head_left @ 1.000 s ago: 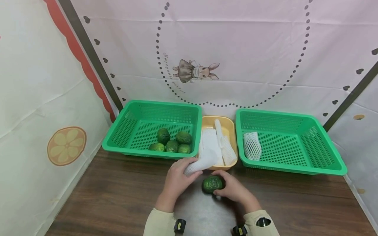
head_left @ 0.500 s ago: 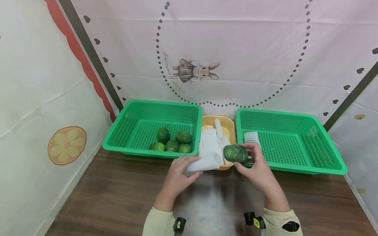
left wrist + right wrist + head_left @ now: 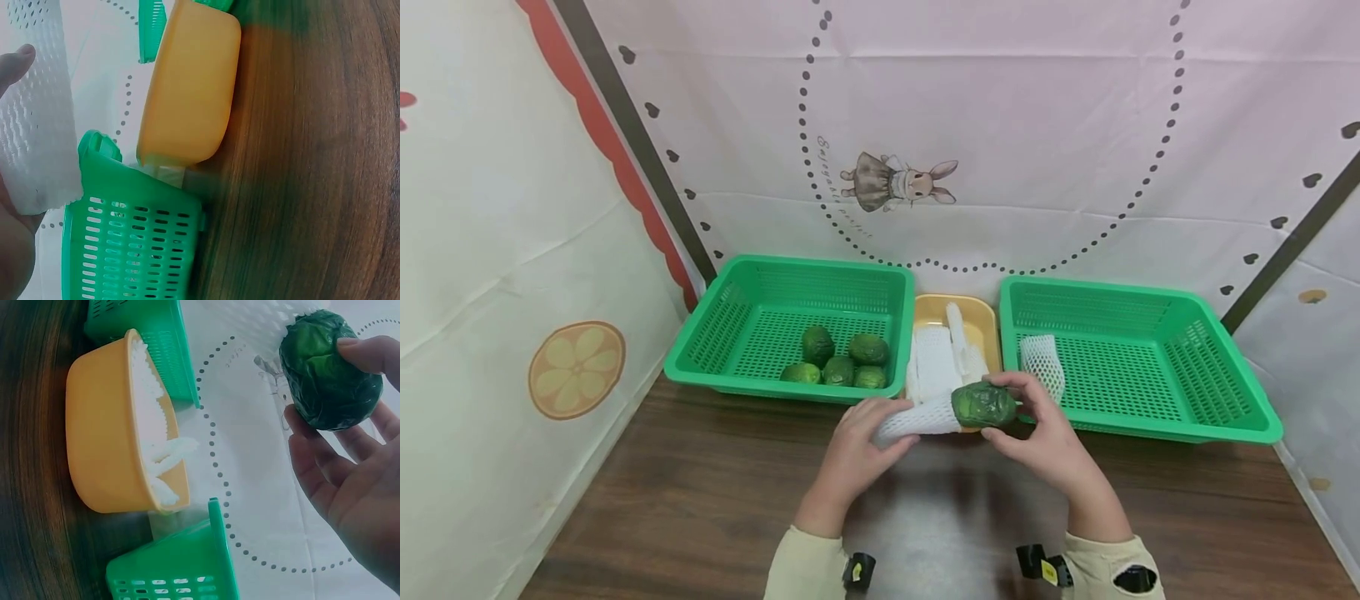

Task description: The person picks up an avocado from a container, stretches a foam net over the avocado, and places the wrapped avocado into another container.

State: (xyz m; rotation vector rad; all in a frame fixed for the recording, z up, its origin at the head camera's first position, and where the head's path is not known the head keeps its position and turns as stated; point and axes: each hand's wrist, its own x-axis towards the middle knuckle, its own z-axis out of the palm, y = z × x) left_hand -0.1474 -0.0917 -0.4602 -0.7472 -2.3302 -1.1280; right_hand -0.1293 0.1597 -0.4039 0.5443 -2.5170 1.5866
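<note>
My left hand (image 3: pixel 861 440) grips a white foam net sleeve (image 3: pixel 920 420) around its near end, thumb pressed on the mesh in the left wrist view. A dark green, wrinkled, shiny avocado (image 3: pixel 982 405) is pinched between the thumb and fingers of my right hand (image 3: pixel 1047 437). Its left end sits at the sleeve's open mouth, with the mesh edge right around it in the right wrist view. Both are raised above the table, in front of the yellow bin (image 3: pixel 976 312), which holds more white foam net sleeves (image 3: pixel 936 363).
At the left stands a green basket (image 3: pixel 700 377) with several avocados (image 3: pixel 867 349). Another green basket (image 3: pixel 1157 432) on the right holds one netted item (image 3: pixel 1042 365). A printed cloth (image 3: pixel 1030 133) hangs behind. Brown wood-grain table (image 3: pixel 700 500) lies in front.
My right hand has lifted the avocado off the table, up and right, then brought it left to the sleeve's mouth. The left hand stays nearly in place, holding the sleeve.
</note>
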